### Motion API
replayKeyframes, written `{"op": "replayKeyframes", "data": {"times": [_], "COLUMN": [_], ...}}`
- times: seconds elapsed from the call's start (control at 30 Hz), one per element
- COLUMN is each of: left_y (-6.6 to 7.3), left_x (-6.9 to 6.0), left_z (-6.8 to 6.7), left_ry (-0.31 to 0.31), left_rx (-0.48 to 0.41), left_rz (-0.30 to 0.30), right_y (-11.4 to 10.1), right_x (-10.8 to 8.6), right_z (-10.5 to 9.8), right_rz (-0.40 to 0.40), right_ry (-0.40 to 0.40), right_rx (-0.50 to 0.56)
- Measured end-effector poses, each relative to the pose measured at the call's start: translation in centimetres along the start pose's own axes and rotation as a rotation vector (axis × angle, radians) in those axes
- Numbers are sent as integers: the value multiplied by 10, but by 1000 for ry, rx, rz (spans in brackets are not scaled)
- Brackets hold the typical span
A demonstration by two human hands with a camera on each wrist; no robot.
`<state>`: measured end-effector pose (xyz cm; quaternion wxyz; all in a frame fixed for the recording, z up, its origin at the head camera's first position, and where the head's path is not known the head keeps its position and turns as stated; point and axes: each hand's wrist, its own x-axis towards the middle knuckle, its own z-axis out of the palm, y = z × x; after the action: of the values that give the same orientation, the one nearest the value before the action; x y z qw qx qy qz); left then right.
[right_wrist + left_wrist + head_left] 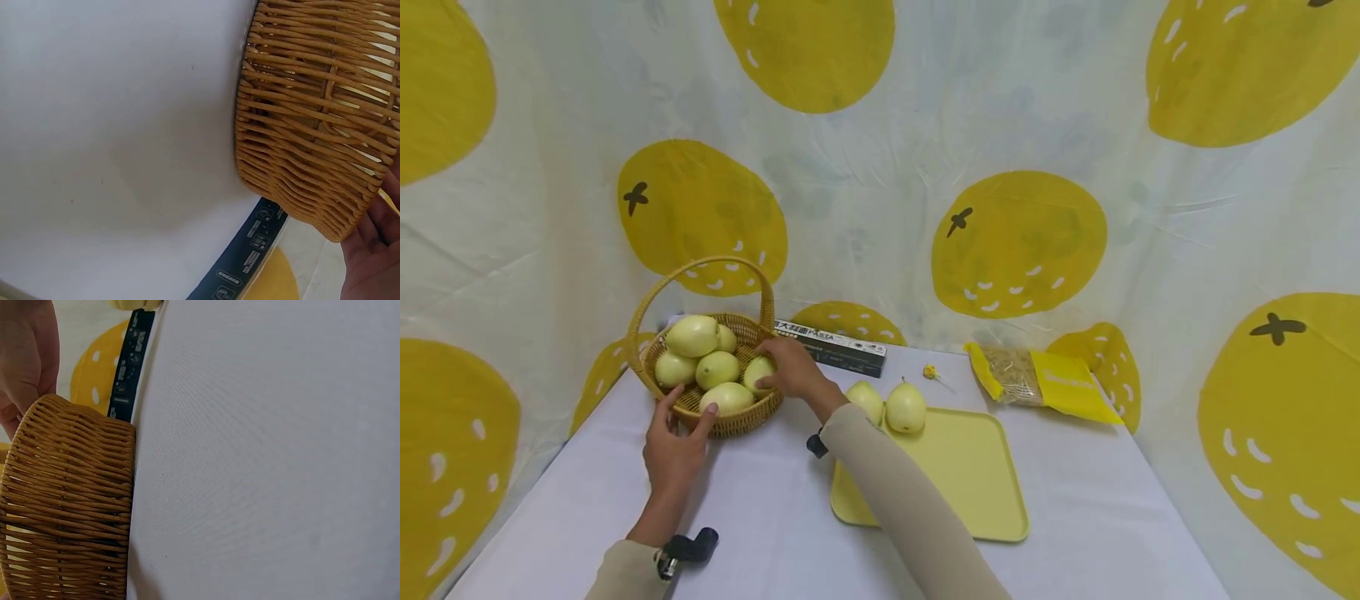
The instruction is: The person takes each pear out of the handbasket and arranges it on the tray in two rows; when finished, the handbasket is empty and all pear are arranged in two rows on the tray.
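Note:
In the head view, a wicker basket [737, 427] with a tall handle stands at the left of the table, holding several pale yellow-green pears [692, 337]. My right hand [797, 371] reaches over its right rim, its thumb and fingers around a pear [760, 373] just inside. At the front, my left hand [676, 446] touches the rim with fingers spread, its thumb by the frontmost pear [727, 400]. Both wrist views show the woven side of the basket [69, 500] and the right hand [375, 250] at its edge; the pear there is hidden.
Two pears [906, 408] sit at the back left corner of a yellow tray [970, 467], under the right forearm. Behind lie a dark pasta box [842, 350], a small yellow flower-like item [930, 372] and a yellow bag [1037, 383]. A patterned curtain [865, 225] hangs behind the table.

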<state>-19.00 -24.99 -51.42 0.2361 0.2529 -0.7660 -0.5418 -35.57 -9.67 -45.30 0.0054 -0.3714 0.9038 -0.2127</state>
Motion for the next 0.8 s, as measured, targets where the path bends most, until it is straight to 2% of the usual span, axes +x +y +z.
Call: {"op": "replayKeyframes", "data": {"times": [0.33,0.8], "left_y": [1,-1], "left_x": [0,0], "left_z": [-1,0], "left_ry": [1,-4], "left_rx": [-13,-15], "left_rz": [2,2], "right_y": [-3,-2], "right_x": [-3,-11], "right_z": [-1,6], "right_rz": [-19,29], "right_ry": [-23,100], "right_rx": [-49,67]}}
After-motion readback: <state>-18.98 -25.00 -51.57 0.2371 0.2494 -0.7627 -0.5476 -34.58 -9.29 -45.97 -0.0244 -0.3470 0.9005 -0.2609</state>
